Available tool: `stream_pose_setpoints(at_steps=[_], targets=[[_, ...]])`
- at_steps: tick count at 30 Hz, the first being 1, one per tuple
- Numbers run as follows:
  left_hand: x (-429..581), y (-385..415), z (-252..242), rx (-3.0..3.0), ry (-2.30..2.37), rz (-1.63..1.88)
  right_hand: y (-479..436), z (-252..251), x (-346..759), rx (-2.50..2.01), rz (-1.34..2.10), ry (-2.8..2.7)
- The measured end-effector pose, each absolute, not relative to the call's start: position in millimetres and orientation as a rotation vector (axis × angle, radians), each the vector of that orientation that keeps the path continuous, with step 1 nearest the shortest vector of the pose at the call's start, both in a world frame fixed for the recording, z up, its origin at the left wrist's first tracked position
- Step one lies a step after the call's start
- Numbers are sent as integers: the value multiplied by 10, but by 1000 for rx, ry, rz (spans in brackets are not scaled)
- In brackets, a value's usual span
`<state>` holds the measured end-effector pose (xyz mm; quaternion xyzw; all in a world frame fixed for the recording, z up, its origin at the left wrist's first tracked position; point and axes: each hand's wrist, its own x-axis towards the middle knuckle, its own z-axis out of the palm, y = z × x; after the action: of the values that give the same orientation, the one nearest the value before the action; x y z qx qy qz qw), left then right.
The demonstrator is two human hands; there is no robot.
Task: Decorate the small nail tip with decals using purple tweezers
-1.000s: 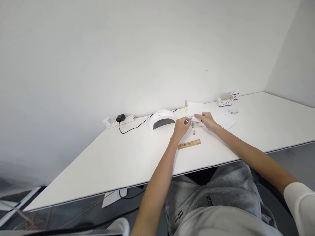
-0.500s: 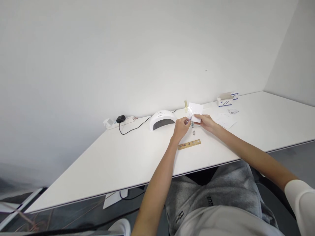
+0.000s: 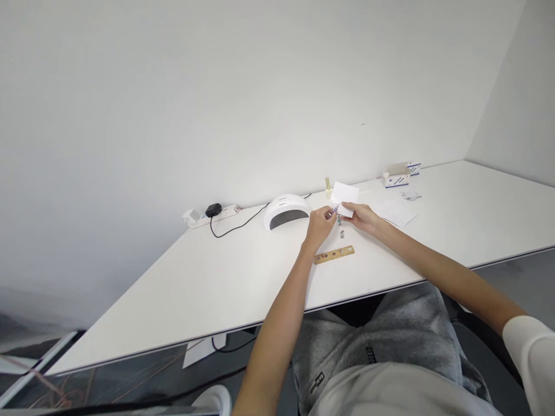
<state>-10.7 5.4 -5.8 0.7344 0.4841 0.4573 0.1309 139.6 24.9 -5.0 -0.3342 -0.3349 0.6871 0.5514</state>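
My right hand (image 3: 362,216) grips a small white sheet (image 3: 347,194) by its lower right part, tilted up above the table. Small shiny marks show along the sheet's left side. My left hand (image 3: 321,222) is closed in a pinch on a thin purplish tool (image 3: 333,212), its tip at the sheet's lower left edge; its exact kind is too small to make out. Just below the hands are a small teal object (image 3: 339,220) and a small clear and grey object (image 3: 342,234). Nearer me lies a yellowish strip with round spots (image 3: 334,255).
A white arched lamp (image 3: 287,211) stands left of my hands. Farther left is a power strip (image 3: 219,216) with a black adapter (image 3: 213,210) and cable. A yellowish upright stand (image 3: 328,188) is behind. At right lie printed sheets (image 3: 396,212) and an open box (image 3: 396,177).
The white sheet has tilted slightly, so its glare has shifted. Both hands keep nearly the same place and grip.
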Motion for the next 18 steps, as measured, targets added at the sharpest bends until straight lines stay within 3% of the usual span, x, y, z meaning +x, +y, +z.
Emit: stream_pose_setpoints(at_steps=[18], targets=[[-110,67,-67,2149,1408,1327,209,-44,1367,-852,1576,-815]])
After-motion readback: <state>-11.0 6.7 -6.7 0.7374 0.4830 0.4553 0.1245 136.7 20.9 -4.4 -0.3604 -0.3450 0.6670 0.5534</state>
